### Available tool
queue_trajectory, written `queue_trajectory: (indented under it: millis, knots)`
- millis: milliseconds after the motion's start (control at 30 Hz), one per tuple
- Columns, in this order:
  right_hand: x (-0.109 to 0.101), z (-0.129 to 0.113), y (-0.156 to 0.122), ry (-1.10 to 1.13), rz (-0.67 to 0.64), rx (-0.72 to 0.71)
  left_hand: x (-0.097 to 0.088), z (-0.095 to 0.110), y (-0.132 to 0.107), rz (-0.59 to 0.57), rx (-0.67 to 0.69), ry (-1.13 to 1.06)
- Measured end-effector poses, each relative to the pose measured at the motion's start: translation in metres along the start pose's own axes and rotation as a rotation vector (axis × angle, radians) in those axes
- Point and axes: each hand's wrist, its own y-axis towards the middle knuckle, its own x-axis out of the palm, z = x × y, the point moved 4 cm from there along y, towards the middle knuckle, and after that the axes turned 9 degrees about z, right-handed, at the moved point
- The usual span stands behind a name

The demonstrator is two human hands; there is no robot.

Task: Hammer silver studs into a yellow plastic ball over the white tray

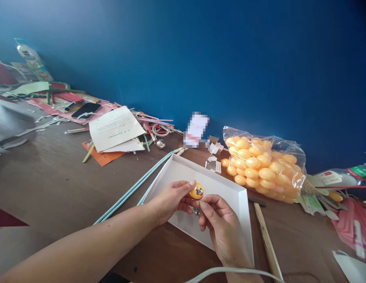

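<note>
Smooth plastic with a soft shine on that small orange-yellow rounded shell [196, 185], and a bright metallic gleam off the little round silver beads [198, 191]! The shallow white card-like tray [175, 175] looks smooth and matt. Over here, glossy, crinkled film on the clear plastic bag [292, 148]; rough grain down the long pale wooden stick [267, 239]; dull, wood-like brown counter [61, 184].

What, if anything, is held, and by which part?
The left hand holds a rounded yellow plastic-looking piece, bearing small shiny silver beads, by its left edge. Whether the right hand pinches anything cannot be told.
</note>
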Motion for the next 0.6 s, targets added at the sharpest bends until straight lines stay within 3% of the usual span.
queue_trajectory:
  millis: [600]
  knots:
    - [-0.0002, 0.0001, 0.0054, 0.076, 0.106, 0.040, 0.0026, -0.0005, -0.0004, -0.021, 0.049, -0.051]
